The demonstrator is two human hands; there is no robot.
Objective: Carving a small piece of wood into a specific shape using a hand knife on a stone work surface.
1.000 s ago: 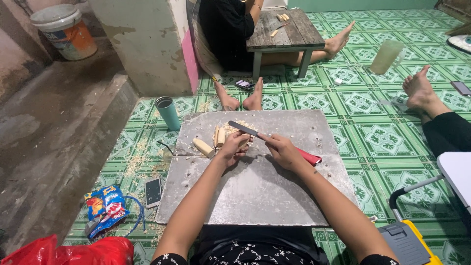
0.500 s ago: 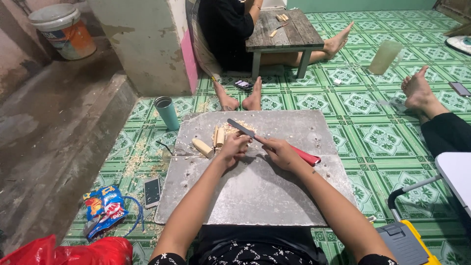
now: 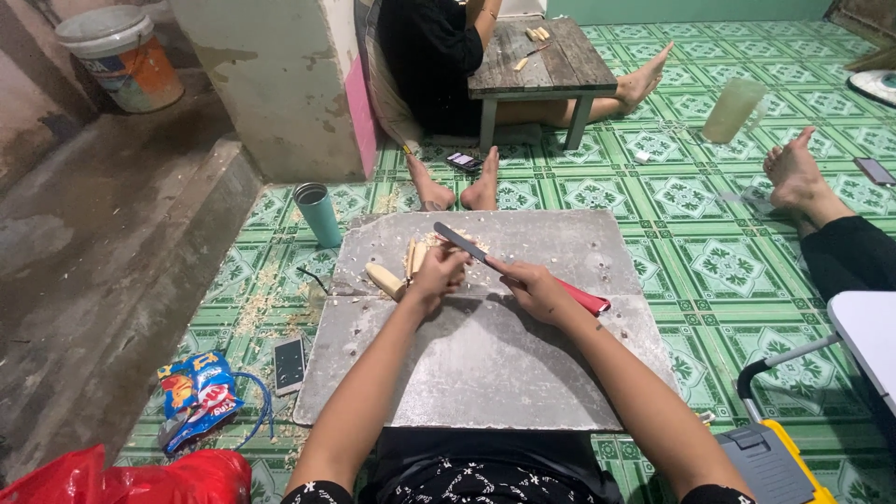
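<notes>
My right hand [image 3: 534,287] grips a knife [image 3: 464,245] with a red handle, its blade pointing up and left over the grey board [image 3: 485,364]. My left hand [image 3: 435,274] pinches a pale wooden piece at the blade's near side. Several pale cut wooden pieces [image 3: 397,271] lie just left of that hand on the board. Small shavings are scattered around them.
A teal tumbler [image 3: 318,213] stands off the board's far left corner. A phone [image 3: 289,362] and a snack bag [image 3: 198,399] lie on the tiled floor at left. Another person sits at a low wooden table [image 3: 546,63] ahead. A second person's foot [image 3: 796,168] rests at right.
The knife blade has shifted slightly left and lower toward my left hand. Both hands stay at the same spot on the board.
</notes>
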